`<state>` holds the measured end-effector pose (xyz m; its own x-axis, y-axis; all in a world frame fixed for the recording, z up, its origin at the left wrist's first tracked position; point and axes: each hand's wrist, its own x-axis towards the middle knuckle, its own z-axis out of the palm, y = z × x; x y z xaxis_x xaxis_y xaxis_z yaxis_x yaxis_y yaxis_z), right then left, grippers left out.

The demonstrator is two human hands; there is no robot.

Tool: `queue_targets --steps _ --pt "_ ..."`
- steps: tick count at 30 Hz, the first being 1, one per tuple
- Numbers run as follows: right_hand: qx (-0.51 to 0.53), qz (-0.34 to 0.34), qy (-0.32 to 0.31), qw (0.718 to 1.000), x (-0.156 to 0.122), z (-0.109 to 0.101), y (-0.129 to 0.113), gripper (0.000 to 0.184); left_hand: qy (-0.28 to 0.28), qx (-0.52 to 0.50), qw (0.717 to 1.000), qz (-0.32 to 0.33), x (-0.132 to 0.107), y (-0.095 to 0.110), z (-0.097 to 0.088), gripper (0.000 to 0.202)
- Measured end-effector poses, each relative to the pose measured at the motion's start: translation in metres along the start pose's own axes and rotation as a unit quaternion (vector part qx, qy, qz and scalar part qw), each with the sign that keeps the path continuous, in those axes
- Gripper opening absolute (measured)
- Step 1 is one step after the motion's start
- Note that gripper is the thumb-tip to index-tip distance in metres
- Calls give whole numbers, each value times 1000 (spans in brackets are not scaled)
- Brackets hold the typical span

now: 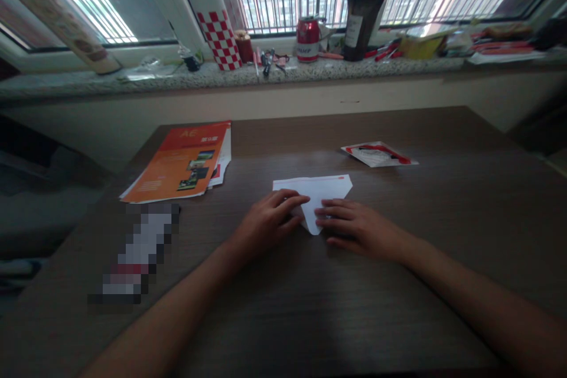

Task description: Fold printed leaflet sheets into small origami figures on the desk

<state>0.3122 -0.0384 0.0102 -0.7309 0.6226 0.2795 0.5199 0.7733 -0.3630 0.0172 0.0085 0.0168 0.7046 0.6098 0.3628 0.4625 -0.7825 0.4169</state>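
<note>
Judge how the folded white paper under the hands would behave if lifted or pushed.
The folded white paper looks thin and light, so it would probably flex when lifted. It lies flat on the smooth wooden table, so a push would likely slide it. The left hand and right hand press it, perhaps because the folds spring open.

Two hands, left (266, 225) and right (354, 227), one folded paper (321, 192) at centre, one orange booklet (181, 162) left, one red-marked card (378, 154) right, and on the top sill one can (308, 39), one checkered bottle (217, 23), one dark cup (361, 23).
</note>
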Motion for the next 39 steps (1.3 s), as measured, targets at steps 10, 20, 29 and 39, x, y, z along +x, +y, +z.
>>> queue_targets --steps 10,20,29,39 --pt "22 9 -21 999 -1 2 3 45 20 134 990 48 3 9 -3 13" --pt "1 49 8 999 -5 -2 11 39 -111 117 983 92 -3 8 -14 38" --pt "-1 62 13 998 -3 -4 16 41 -158 111 977 96 -2 11 -21 46" --pt "-13 66 8 998 -4 -3 16 43 -181 141 971 62 -3 12 -15 56"
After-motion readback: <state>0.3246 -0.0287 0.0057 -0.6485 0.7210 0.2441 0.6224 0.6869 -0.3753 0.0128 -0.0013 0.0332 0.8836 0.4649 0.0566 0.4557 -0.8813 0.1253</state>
